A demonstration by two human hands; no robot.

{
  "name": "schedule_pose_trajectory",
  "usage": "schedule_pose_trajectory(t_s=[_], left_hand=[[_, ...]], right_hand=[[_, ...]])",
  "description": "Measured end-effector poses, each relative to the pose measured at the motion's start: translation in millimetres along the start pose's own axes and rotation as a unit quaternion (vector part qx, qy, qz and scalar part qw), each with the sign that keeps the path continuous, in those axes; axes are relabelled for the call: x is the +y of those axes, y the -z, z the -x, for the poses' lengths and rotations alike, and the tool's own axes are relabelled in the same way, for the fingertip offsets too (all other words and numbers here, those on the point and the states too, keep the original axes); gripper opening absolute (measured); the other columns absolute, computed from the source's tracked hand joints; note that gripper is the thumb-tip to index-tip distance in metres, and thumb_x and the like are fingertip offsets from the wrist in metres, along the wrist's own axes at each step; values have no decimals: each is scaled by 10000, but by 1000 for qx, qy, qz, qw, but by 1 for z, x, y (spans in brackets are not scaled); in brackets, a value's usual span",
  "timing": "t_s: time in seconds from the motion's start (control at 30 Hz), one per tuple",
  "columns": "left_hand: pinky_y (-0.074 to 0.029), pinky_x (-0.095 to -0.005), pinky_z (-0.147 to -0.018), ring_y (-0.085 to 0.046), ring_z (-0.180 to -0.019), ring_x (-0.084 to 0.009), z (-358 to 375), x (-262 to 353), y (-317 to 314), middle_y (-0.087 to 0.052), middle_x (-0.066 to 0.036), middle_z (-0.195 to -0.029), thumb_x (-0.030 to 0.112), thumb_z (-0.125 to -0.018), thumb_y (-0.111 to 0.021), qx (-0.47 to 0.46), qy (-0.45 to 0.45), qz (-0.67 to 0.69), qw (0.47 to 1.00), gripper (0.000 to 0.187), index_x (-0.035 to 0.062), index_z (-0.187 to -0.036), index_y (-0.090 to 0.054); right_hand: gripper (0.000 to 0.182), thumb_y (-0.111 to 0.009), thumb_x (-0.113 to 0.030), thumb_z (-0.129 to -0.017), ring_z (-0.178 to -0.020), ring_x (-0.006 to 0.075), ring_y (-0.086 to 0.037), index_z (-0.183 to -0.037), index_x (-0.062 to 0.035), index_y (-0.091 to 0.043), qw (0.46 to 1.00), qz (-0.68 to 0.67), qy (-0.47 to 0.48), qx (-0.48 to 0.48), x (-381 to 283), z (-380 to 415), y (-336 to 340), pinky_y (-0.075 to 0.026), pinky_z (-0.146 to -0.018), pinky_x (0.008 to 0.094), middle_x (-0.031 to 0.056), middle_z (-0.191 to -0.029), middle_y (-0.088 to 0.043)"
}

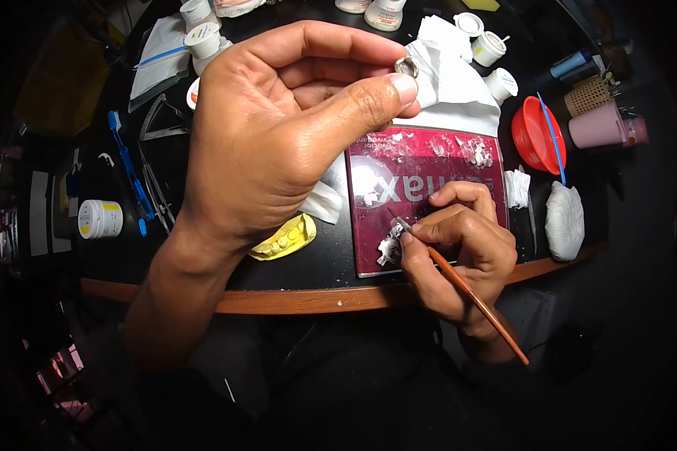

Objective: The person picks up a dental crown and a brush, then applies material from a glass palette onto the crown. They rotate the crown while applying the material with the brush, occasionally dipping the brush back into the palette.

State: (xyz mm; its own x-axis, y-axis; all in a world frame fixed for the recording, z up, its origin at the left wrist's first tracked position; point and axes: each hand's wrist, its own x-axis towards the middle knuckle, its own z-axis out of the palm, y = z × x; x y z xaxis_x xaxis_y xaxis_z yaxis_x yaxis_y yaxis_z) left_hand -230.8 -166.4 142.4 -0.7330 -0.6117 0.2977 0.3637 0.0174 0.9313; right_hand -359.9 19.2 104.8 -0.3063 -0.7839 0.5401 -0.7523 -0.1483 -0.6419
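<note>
Raised over the desk, my left hand (267, 135) pinches a small metal dental crown (407, 68) between thumb and fingertips, its hollow side showing. My right hand (466, 244) grips a thin brush (478, 304) with a reddish-brown wooden handle, like a pen. The brush tip points over a dark red mixing slab (368, 259) with printed lettering. White paste (389, 246) lies on the slab close to the right thumb, and more white smears (478, 152) mark its far edge. A yellow dental model (297, 234) sits below my left wrist, partly covered by it.
White tissue (459, 79) is bunched behind the slab. To the right are a red bowl (534, 139), a pink cup (596, 128) and a whitish lump (565, 223). On the left lie a blue toothbrush (128, 165) and a white jar (100, 219). A wooden edge (316, 302) borders the desk.
</note>
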Motion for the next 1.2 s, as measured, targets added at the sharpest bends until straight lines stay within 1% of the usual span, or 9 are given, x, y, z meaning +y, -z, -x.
schedule_pose_trajectory(t_s=[0.13, 0.23, 0.43, 0.57, 0.7, 0.8, 0.9, 1.0, 1.2], left_hand=[[-584, -267, -840, -751, -957, -194, -2, -14, 9, -749, -136, -1016, 34, -945, -707, -8, -22, 82, 996, 254, -43, -1183, -662], [-592, -273, -854, -754, -934, -196, 2, -21, -2, -749, -138, -992, 13, -933, -713, 46, -47, 56, 996, 252, -47, -1172, -663], [-617, -281, -836, -755, -914, -192, -2, -21, 7, -746, -137, -963, -6, -922, -719, -14, -59, 39, 997, 242, -43, -1156, -666], [-618, -281, -837, -753, -921, -186, -1, -25, 3, -745, -135, -960, 0, -924, -724, -16, -61, 125, 990, 237, -42, -1151, -668], [-617, -282, -848, -751, -930, -185, 0, -5, -5, -745, -139, -964, -1, -928, -721, 4, -35, -31, 999, 229, -43, -1148, -670], [-616, -285, -865, -750, -941, -191, 0, -7, -4, -743, -146, -975, -11, -932, -714, -6, -46, -31, 998, 225, -51, -1149, -667], [-615, -289, -879, -749, -950, -191, 0, -7, -4, -741, -150, -989, -31, -931, -704, -9, -41, -34, 999, 220, -60, -1146, -665], [-613, -292, -888, -747, -959, -187, 1, -7, -4, -741, -149, -999, -43, -926, -703, -13, -22, -13, 1000, 220, -65, -1141, -664], [-619, -313, -894, -747, -954, -208, 3, -7, -8, -738, -162, -990, -83, -916, -697, -15, -17, 7, 1000, 198, -68, -1113, -687]], right_hand=[[111, -773, -29, -624, -780, 218, -612, -698, -62, -697, 1000, 0, 0, -10, 0, -5, -7, -365, -729, 328, -4, -669, -669], [115, -782, -30, -626, -768, 211, -600, -703, -67, -704, 1000, 3, -6, -11, 0, -5, -11, -360, -721, 326, -7, -670, -668], [121, -793, -26, -635, -747, 193, -578, -705, -70, -705, 1000, 5, -8, -15, 1, -5, -13, -346, -704, 326, -10, -661, -659], [124, -796, -21, -637, -743, 186, -576, -704, -67, -703, 1000, 7, -7, -15, 1, -6, -13, -344, -702, 327, -7, -650, -648], [122, -797, -21, -639, -739, 184, -575, -706, -62, -705, 1000, 9, 0, -14, 2, -6, -13, -347, -699, 331, 1, -648, -646], [117, -796, -25, -642, -740, 186, -575, -711, -60, -708, 1000, 6, 9, -8, 2, -6, -14, -353, -693, 331, 5, -650, -650], [128, -781, 52, -702, -666, 154, -556, -779, -19, -706, 999, 17, 10, -39, -6, -9, -7, -422, -818, 350, 45, -686, -705], [120, -800, -34, -644, -737, 187, -563, -719, -65, -713, 1000, 7, 18, 24, -4, -8, -9, -357, -706, 319, 2, -671, -667], [138, -774, 6, -687, -731, 181, -545, -776, -51, -686, 993, -75, 71, 55, -12, -24, 19, -422, -751, 324, 40, -687, -675]])
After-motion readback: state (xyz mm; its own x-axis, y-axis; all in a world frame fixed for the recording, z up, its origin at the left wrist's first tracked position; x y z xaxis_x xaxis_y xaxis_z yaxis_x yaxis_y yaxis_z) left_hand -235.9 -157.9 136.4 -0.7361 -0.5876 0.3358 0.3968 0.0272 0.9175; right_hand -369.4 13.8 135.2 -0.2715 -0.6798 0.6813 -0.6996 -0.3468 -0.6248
